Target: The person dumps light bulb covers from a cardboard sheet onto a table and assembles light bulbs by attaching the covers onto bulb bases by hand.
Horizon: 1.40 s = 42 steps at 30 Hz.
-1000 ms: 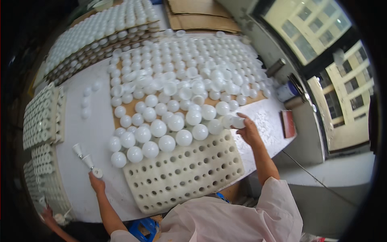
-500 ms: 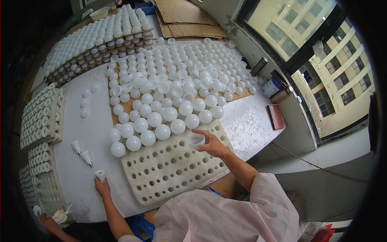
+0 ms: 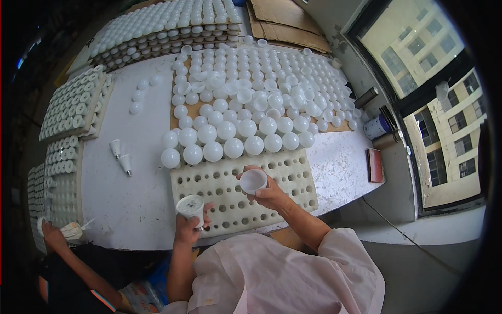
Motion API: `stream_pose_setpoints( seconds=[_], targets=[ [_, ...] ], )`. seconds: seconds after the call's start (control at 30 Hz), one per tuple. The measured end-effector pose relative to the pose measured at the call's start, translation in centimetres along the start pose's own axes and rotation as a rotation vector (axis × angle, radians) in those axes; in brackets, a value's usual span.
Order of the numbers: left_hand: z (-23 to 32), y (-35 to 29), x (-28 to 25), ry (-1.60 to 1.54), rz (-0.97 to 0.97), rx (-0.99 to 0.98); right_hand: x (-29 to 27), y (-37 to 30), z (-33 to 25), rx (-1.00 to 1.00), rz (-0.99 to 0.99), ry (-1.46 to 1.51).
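Observation:
My left hand [image 3: 187, 228] grips a white bulb base [image 3: 190, 208], cup-shaped, its open top facing up with a patterned disc inside. Between the fingers of my right hand [image 3: 269, 194] is a translucent white bulb cover [image 3: 253, 181], its hollow side toward me. Both hands hover over a cream foam tray [image 3: 289, 170] pierced with rows of holes, a short gap between the two parts. Along the tray's far edge stand rows of round white bulbs [image 3: 233, 147]. Behind them many loose covers [image 3: 244, 95] lie heaped on more rows.
Two bulb bases [image 3: 124, 164] lie on the white table [image 3: 141, 204] at left, near several loose covers [image 3: 138, 96]. Trays of white bases [image 3: 73, 104] are stacked at the left edge. A co-worker's hand [image 3: 54, 237] is at lower left. A red box [image 3: 374, 165] sits right.
My left hand has lifted the bulb base off the left of the table and brought it rightward over the foam tray. My right hand still holds the cover. The view has shifted.

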<state>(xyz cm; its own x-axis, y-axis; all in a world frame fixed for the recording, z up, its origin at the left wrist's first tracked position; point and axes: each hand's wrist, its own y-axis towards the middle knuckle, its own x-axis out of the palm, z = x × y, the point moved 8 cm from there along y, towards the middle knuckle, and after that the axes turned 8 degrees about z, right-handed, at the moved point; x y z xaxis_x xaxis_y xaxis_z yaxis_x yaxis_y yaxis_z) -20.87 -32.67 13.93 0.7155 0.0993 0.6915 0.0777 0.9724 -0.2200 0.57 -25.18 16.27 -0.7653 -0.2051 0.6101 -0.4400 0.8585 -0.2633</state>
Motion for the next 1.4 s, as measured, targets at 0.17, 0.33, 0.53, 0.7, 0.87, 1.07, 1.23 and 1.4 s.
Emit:
stream_pose_setpoints(
  seconds=[0.17,0.33,0.53,0.7,0.87,1.07,1.23,1.4],
  targets=[
    [0.4,0.1,6.0,0.295,-0.067,-0.076,2.1,-0.8,2.2,0.031,-0.085,0.146],
    [-0.5,-0.1,6.8,0.332,-0.085,-0.123,2.8,-1.4,2.7,0.044,-0.148,0.147],
    [-1.6,-0.7,6.3,0.342,-0.062,-0.19,3.2,-1.8,2.9,0.064,-0.189,0.111],
    [-1.8,-1.2,5.6,0.385,-0.057,-0.232,3.1,-2.2,2.5,0.1,-0.185,-0.128],
    [-0.1,-0.6,5.3,0.675,-0.075,-0.357,5.4,-1.6,0.1,-0.101,-0.286,-0.87],
    [0.3,-0.3,4.6,1.074,-0.155,-0.217,8.7,-2.3,1.4,-0.179,-0.431,-1.271],
    [-0.1,-0.9,4.1,1.099,-0.165,-0.248,9.1,-2.7,2.8,-0.141,-0.472,-1.289],
    [-0.4,-1.0,3.8,1.118,-0.106,-0.309,9.2,-2.5,3.3,-0.163,-0.487,-1.313]
  ],
)
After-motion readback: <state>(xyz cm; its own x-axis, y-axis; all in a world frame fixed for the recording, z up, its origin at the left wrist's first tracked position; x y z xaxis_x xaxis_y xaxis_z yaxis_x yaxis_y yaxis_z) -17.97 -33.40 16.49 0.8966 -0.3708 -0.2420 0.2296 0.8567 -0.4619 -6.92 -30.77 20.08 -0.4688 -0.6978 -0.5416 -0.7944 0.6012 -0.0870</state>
